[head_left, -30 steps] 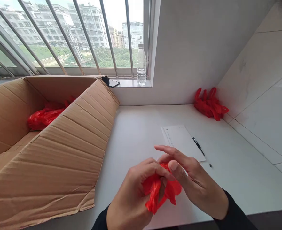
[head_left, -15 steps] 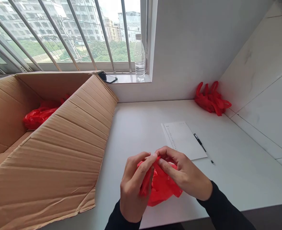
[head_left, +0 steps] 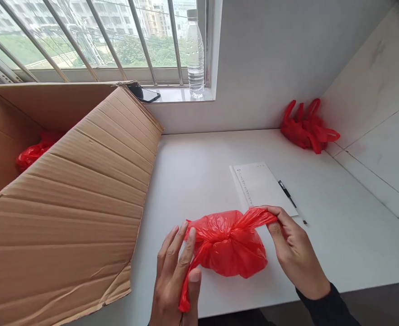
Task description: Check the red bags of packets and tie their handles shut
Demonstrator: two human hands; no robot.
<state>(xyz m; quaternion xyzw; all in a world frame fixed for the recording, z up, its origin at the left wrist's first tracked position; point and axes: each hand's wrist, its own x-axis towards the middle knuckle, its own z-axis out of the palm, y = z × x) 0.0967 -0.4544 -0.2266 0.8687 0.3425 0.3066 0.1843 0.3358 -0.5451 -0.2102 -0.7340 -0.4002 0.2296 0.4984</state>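
A red plastic bag (head_left: 231, 256) sits on the white table in front of me, its top drawn into a knot at the middle. My right hand (head_left: 292, 244) pinches one twisted handle of it and stretches that handle out to the right. At the bag's left side is my left hand (head_left: 175, 271), fingers extended and apart, with the fingertips against the plastic. The other handle hangs loose between its thumb and forefinger. What the bag contains is hidden.
On the left stands an open cardboard box (head_left: 94, 190) with red plastic bags (head_left: 33, 154) inside. Beyond my right hand lie a notebook (head_left: 263, 185) and a pen (head_left: 289, 195). More red bags (head_left: 306, 129) rest in the far corner. A water bottle (head_left: 196, 59) and a phone (head_left: 149, 95) occupy the sill.
My hands were close together over the bag's top; now they are apart, the right one drawn rightward with a handle. The knot shows, and my left fingers have straightened.
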